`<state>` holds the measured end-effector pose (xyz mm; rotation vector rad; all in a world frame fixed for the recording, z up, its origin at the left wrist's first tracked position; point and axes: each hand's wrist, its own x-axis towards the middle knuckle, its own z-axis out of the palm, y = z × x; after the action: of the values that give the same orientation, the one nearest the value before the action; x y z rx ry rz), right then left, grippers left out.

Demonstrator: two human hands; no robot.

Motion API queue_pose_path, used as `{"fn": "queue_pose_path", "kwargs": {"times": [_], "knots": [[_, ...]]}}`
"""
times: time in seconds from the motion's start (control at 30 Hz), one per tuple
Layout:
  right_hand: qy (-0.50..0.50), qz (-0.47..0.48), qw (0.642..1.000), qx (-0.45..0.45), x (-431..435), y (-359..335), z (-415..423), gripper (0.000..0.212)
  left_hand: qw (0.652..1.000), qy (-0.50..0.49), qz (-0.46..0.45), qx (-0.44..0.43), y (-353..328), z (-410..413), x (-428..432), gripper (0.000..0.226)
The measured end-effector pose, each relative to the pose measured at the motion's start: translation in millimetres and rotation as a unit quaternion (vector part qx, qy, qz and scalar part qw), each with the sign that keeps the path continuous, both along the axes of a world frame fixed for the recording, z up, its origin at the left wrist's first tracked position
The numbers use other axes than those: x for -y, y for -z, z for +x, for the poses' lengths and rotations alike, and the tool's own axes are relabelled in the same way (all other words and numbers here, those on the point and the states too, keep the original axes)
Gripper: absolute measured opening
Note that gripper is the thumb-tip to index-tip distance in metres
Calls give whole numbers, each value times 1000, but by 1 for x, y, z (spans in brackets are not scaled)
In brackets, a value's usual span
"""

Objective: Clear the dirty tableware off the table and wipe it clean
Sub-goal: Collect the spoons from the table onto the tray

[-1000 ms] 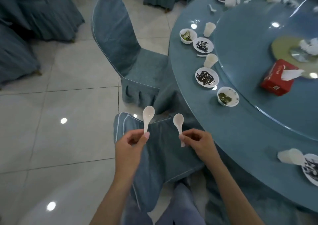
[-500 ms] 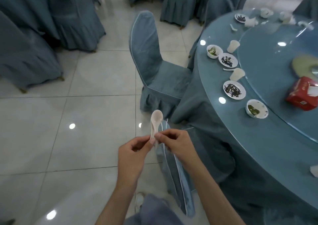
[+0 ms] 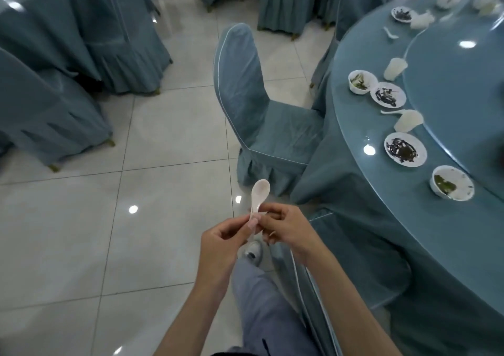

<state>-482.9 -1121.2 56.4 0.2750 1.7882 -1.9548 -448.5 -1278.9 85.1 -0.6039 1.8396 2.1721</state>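
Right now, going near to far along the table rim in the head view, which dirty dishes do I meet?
Green-scrap bowl → dark-smeared plate → cup → second dark-smeared plate → second green-scrap bowl → second cup → loose spoon → far plate.

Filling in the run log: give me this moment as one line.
left hand: pinches white soup spoon handle | right hand: pinches same handle | table: dirty plates, bowls, cups not yet cleared
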Motion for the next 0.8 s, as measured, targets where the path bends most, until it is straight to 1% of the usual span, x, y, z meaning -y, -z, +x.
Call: {"fn": "queue_pose_path", "kwargs": {"times": [0.17, 0.3, 0.33, 0.4, 0.47, 0.5, 0.53, 0.57, 0.6, 0.63, 0.67, 0.8], "knots": [[105, 18, 994, -14, -7, 19, -66, 16, 992, 82, -95, -25, 15, -90, -9, 18], [162, 11, 987, -6, -16, 26, -117, 12, 981, 158, -108, -33, 13, -159, -17, 19], [174, 18, 985, -11, -19, 26, -131, 13, 978, 174, -111, -35, 13, -176, -20, 19], [195, 61, 979, -24, -27, 26, -156, 22, 974, 192, -114, -27, 14, -210, -26, 22], [206, 146, 967, -37, -36, 27, -175, 28, 975, 194, -110, -8, 14, -237, -34, 26], [207, 216, 953, -49, -42, 29, -181, 31, 976, 192, -102, 2, 14, -249, -37, 28], [206, 305, 928, -61, -48, 31, -186, 33, 977, 191, -92, 8, 15, -261, -41, 29], [204, 394, 894, -70, -55, 30, -191, 33, 978, 192, -82, 12, 15, -273, -45, 30], [205, 459, 861, -76, -63, 29, -196, 32, 978, 196, -76, 14, 16, -285, -50, 30], [210, 498, 838, -79, -71, 28, -202, 30, 977, 202, -71, 17, 17, -297, -55, 29], [213, 522, 822, -76, -80, 27, -209, 28, 976, 209, -64, 20, 17, -308, -61, 27], [227, 585, 776, -58, -116, 29, -232, 26, 966, 254, -42, 34, 22, -354, -85, 22]]}}
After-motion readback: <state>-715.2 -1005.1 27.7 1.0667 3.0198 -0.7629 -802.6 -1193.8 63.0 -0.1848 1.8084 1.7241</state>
